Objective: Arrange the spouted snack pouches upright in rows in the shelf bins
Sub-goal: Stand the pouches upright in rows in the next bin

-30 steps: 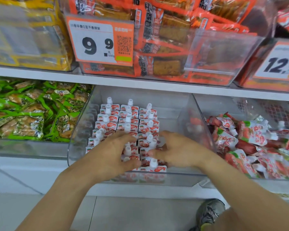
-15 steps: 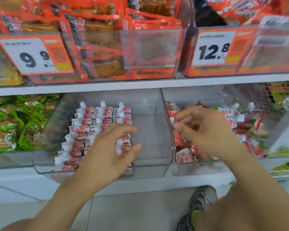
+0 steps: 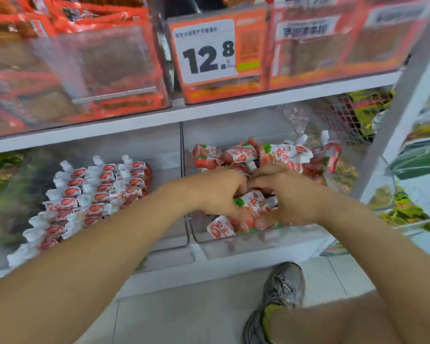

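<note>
Both hands now moved into right bin (image 3: 258,240), our left hand (image 3: 216,192) having left the upright pouch rows (image 3: 94,194).
We curl left and right hand (image 3: 296,194) round loose pouches (image 3: 252,203) in the jumbled heap; clear divider wall (image 3: 184,184) separates bins, price tag (image 3: 206,50) above, shoe (image 3: 281,291) below.

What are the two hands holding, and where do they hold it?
Both hands, left hand and right hand, curl around loose red-and-white spouted snack pouches in the clear plastic right-hand bin. Which part they grip cannot be told.
</note>
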{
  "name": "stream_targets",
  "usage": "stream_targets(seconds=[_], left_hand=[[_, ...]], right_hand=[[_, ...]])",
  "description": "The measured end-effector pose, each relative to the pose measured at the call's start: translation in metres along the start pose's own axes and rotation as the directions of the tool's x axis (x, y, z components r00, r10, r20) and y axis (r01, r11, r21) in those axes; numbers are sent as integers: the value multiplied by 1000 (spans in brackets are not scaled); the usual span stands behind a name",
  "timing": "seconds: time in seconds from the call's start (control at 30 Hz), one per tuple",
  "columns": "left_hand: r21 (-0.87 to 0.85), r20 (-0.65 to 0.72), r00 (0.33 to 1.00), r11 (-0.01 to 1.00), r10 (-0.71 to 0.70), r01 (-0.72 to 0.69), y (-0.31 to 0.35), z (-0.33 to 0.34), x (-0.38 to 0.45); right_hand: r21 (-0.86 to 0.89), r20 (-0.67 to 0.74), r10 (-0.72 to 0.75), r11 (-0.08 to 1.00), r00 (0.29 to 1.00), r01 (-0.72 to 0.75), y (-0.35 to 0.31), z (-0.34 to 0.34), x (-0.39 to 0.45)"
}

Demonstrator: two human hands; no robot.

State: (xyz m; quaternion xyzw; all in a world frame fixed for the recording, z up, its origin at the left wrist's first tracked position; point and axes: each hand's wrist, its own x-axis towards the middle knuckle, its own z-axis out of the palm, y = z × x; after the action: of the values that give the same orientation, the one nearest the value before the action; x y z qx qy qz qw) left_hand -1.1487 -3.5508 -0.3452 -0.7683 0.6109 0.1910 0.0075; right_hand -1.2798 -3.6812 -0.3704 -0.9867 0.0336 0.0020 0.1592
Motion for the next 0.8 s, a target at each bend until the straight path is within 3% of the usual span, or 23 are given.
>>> stream_targets(seconds=[0.13, 0.3, 0.43, 0.53, 0.63, 0.67, 0.73, 0.77, 0.8], left_hand=[[-131, 0, 1000, 991, -29, 28, -1, 10, 17], [-236, 56, 995, 968, -77, 88, -8, -2, 11], [-296, -138, 980, 950, -143, 97, -8, -29, -25], [-467, -290, 915, 876, -281, 120, -9, -33, -57], [-661, -357, 837, 745, -414, 87, -11, -24, -81], [-699, -370, 814, 712, -447, 73, -10, -21, -88], [-768, -391, 778, 640, -492, 19, -9, -17, -99], [-787, -401, 768, 616, -499, -10, -9, -15, -103], [-794, -412, 764, 607, -497, -33, -9, -13, -106]], right_hand=[[-83, -36, 15, 996, 999, -18, 10, 2, -4], [50, -248, 137, 990, 959, -129, 33, -9, -24], [134, -263, 186, 979, 947, -154, 50, -7, -26], [229, -302, 214, 962, 929, -148, 60, -14, -19], [84, -299, 359, 933, 884, -351, 56, -24, -8], [27, -357, 346, 933, 868, -360, 48, -25, -5], [36, -535, 168, 984, 828, -177, 20, -22, 3], [83, -556, 78, 996, 828, -38, 4, -19, 7], [150, -484, 18, 987, 875, 63, -11, -16, 11]])
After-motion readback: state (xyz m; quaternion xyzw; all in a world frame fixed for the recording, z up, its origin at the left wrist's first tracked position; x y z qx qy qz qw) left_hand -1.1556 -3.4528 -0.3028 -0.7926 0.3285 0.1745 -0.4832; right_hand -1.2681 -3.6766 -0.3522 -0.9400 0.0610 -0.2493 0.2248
